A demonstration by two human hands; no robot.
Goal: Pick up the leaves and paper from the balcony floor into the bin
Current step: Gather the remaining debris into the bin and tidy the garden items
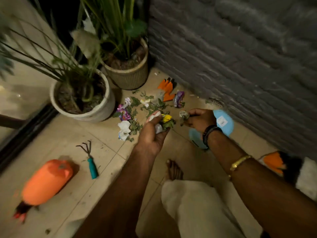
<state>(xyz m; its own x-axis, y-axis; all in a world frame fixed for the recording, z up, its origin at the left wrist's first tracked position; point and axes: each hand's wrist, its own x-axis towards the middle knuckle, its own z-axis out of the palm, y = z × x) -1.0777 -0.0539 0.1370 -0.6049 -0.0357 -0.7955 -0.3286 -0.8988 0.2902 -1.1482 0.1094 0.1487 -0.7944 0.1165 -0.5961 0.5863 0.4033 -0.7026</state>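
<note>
Dim balcony floor (56, 148) of beige tiles, with a grey brick wall (240, 57) on the right and tall plants in a white pot (103, 107) and a ribbed pot (130, 78) at the back-left. Loose on the tiles between pots and wall: small wilted leaves (147, 104), dull green and ragged, mixed with crumpled white paper (123, 129) and purple wrappers (122, 112). Scatter stretched in a band, long axis running from the white paper near the white pot up and right toward the wall, ending by an orange glove (167, 90) with its fingers pointing away from the camera. Too blurred to tell which way single leaves point. Left hand (154, 133) over the near edge of the band, fingers curled round a clump of white paper, a yellow scrap (166, 118) and leaves. Right hand (200, 120) just beside it but not touching, pinching a grey crumpled wad (184, 115) with a few leaves hanging below. Under the right wrist, a light-blue plastic thing (223, 121) with a white label, on the floor near the wall; whether the bin, cannot tell. At near left, a rake (90, 158) with a teal handle, tines toward the litter, and an orange bottle (46, 182) on its side. Bare foot (174, 170) between the forearms.
</note>
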